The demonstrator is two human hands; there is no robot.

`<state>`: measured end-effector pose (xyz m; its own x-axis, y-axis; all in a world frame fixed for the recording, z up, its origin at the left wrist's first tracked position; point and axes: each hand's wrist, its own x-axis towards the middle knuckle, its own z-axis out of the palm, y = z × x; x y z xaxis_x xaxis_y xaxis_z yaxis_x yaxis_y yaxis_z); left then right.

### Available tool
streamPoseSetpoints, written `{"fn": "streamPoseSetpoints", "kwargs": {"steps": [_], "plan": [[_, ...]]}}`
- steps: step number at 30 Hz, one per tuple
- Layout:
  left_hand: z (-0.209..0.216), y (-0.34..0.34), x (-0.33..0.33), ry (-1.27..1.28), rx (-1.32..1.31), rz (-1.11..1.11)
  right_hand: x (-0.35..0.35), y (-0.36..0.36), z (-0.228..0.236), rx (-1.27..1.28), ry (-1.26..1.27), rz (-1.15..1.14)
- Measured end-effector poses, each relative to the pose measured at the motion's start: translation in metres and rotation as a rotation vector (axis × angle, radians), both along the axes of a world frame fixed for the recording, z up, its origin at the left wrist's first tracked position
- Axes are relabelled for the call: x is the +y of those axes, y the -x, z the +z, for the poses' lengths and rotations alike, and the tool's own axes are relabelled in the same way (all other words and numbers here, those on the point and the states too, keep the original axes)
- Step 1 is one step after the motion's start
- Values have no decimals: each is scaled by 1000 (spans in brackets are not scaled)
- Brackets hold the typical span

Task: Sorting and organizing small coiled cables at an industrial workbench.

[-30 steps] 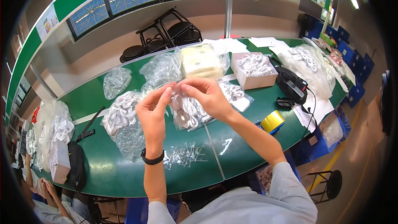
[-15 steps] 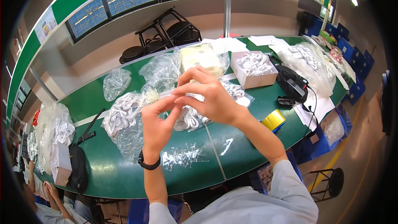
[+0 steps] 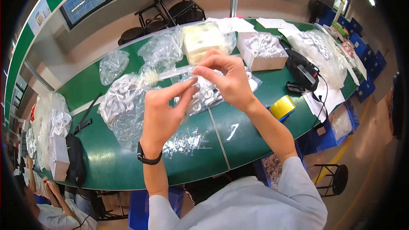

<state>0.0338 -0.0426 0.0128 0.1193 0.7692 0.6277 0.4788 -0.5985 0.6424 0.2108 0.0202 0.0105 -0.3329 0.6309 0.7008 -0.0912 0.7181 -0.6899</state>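
Over the middle of the green table [image 3: 194,172], my left hand [image 3: 162,113] has its thumb and forefinger nearly together. My right hand [image 3: 228,79], just above and to the right, is in a pinch close to the left fingertips. Whatever sits in the fingers is too small or hidden to make out. Behind and below the hands lie coiled white cables [image 3: 208,96] on clear plastic. To the left is a clear bag of white cables [image 3: 121,96]. Several thin clear strips [image 3: 183,142] are scattered on the table nearer to me.
A pale yellow stack [image 3: 204,42] stands behind, beside a white box [image 3: 266,61] of small bags. To the right are a yellow tape roll [image 3: 282,107], a black bag [image 3: 300,68] and a large plastic bag [image 3: 319,55]. Another person's hands [image 3: 50,187] show at the lower left.
The view has tilted down a little, so the table sits higher in the picture. My hands have drawn slightly apart, the right one shifting to the right of the left fingertips.
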Motion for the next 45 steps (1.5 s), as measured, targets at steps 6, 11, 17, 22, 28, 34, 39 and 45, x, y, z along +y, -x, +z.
{"fn": "streamPoseSetpoints", "kwargs": {"steps": [6,11,17,22,28,34,39,45], "plan": [[-3,-1,1,99,26,-5,22,-7,-35,518,630,33],[0,8,-1,158,-192,21,24,-10,-68,495,548,-175],[3,26,-2,190,-267,41,-3,-7,-108,-125,211,-370],[5,32,0,190,-325,32,-30,-2,-154,-427,-67,-262],[5,31,0,189,-298,28,-57,-2,-154,-493,483,-46],[3,27,0,188,-293,19,-70,3,-174,-479,530,4],[2,26,1,195,-296,11,-68,7,-189,-507,25,17],[2,26,1,196,-292,6,-63,5,-179,-617,-6,-150]]}}
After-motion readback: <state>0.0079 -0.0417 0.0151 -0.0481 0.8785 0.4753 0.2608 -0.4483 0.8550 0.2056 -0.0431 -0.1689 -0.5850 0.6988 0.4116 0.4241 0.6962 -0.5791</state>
